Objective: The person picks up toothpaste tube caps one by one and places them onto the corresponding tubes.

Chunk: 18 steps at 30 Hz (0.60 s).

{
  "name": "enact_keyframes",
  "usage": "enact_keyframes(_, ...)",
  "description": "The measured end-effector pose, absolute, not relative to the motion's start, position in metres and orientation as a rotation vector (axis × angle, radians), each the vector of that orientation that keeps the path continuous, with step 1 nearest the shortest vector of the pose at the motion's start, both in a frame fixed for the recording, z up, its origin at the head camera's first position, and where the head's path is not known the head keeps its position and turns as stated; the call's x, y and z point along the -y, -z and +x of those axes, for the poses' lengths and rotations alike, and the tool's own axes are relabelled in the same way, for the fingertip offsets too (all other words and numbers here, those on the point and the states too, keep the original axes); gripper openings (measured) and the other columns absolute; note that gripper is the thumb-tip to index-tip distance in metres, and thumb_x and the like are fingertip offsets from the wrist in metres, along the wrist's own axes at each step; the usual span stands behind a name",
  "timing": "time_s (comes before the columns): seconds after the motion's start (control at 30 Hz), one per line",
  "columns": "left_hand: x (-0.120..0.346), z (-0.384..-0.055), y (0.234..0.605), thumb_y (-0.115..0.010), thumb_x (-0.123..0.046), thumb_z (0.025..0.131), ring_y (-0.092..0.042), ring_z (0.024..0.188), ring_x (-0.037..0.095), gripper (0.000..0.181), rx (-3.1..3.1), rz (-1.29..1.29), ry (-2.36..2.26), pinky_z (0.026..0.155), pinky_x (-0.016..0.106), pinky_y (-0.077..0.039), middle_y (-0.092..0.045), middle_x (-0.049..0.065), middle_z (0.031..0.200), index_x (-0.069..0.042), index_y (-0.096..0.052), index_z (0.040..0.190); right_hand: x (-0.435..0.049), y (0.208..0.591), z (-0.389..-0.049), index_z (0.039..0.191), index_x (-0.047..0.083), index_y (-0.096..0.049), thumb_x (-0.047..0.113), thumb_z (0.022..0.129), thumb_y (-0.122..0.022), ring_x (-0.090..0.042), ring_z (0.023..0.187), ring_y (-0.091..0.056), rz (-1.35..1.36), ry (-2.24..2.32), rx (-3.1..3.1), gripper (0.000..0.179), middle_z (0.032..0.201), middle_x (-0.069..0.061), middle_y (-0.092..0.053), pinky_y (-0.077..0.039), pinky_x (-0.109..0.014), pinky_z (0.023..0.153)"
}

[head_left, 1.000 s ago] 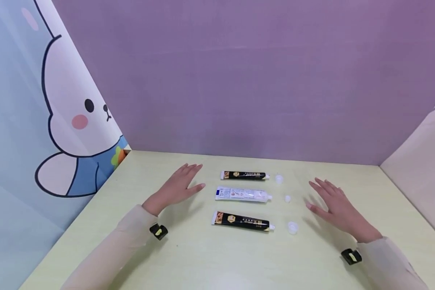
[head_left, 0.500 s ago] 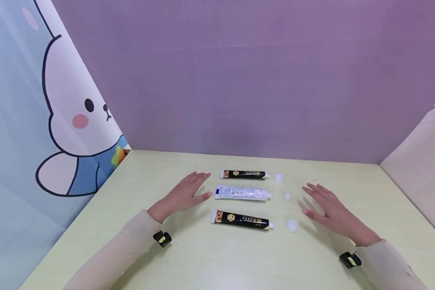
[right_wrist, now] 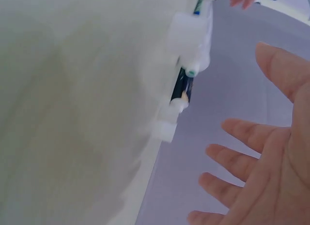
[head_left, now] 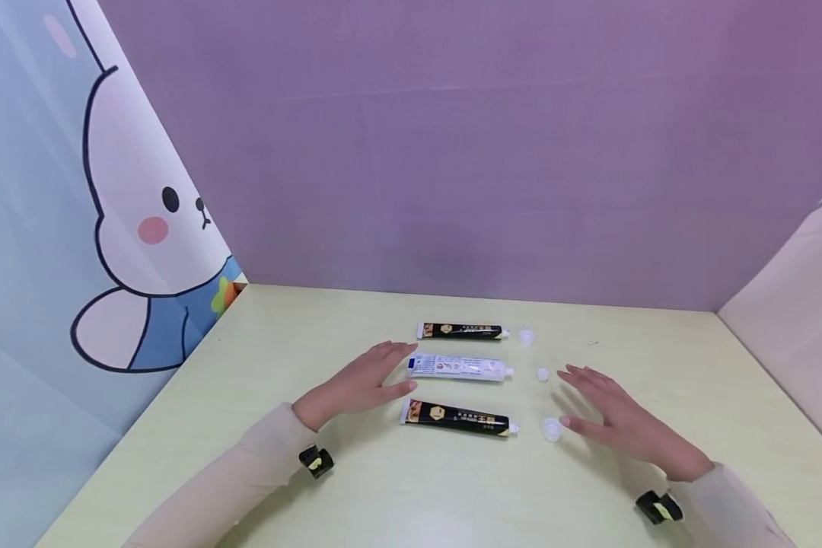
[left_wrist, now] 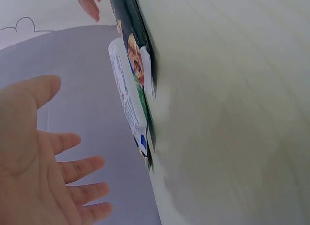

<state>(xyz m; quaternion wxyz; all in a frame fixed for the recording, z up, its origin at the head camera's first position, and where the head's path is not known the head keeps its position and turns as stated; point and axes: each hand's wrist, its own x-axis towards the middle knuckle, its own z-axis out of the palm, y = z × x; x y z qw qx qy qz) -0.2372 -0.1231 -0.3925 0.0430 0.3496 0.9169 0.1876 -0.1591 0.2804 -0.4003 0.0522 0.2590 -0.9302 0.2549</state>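
Note:
Three toothpaste tubes lie in a column on the table, nozzles to the right: a black tube (head_left: 462,331) at the back, a white tube (head_left: 460,367) in the middle, a larger black tube (head_left: 459,418) in front. To the right of each nozzle sits a loose cap: a back cap (head_left: 527,336), a small middle cap (head_left: 543,374) and a front cap (head_left: 552,429). My left hand (head_left: 359,387), fingers spread, hovers by the tubes' left ends and holds nothing. My right hand (head_left: 623,417) hovers beside the front and middle caps, fingers extended, holding nothing.
The pale table (head_left: 397,495) ends at a purple backdrop (head_left: 479,152) behind. On the left hangs a blue cloth with a cartoon rabbit (head_left: 144,198); a pale panel (head_left: 794,312) stands on the right. Black wrist cameras show at both cuffs.
Both hands have come nearer to the tubes and toward the front: the left moved right, the right moved left. The tubes and caps stay where they were.

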Motion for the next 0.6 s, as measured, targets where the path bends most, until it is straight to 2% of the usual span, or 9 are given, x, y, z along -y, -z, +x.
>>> enact_keyframes(0.23,0.119,-0.232,0.392,-0.044,-0.051,0.096,-0.025,0.139,0.03,0.069,-2.747,1.063,-0.607,0.11,0.047,-0.024,-0.03,0.013,0.151,-0.012,-0.024,0.15,-0.272,0.397,-0.153,0.14,0.002,-0.039,0.024,0.089,-0.065,-0.047,0.128,-0.027,0.853,-0.963,2.844,0.062,0.143,-0.027,-0.035,-0.027,-0.068,0.092)
enact_keyframes(0.43,0.113,-0.23,0.395,-0.042,-0.054,0.095,-0.023,0.14,0.026,0.071,-2.715,1.091,-0.594,0.111,0.043,-0.023,-0.029,0.007,0.153,-0.015,-0.022,0.151,-0.268,0.394,-0.148,0.143,0.01,-0.038,0.029,0.089,-0.065,-0.04,0.128,-0.032,0.827,-1.008,2.908,0.063,0.144,-0.019,-0.037,-0.032,-0.063,0.093)
enact_keyframes(0.6,0.11,-0.228,0.396,-0.042,-0.054,0.095,-0.023,0.14,0.023,0.071,-2.688,1.106,-0.62,0.111,0.042,-0.023,-0.028,0.007,0.153,-0.016,-0.021,0.151,-0.269,0.395,-0.148,0.144,0.014,-0.037,0.03,0.089,-0.065,-0.043,0.129,-0.033,0.825,-1.091,2.942,0.063,0.145,-0.02,-0.036,-0.032,-0.062,0.094)
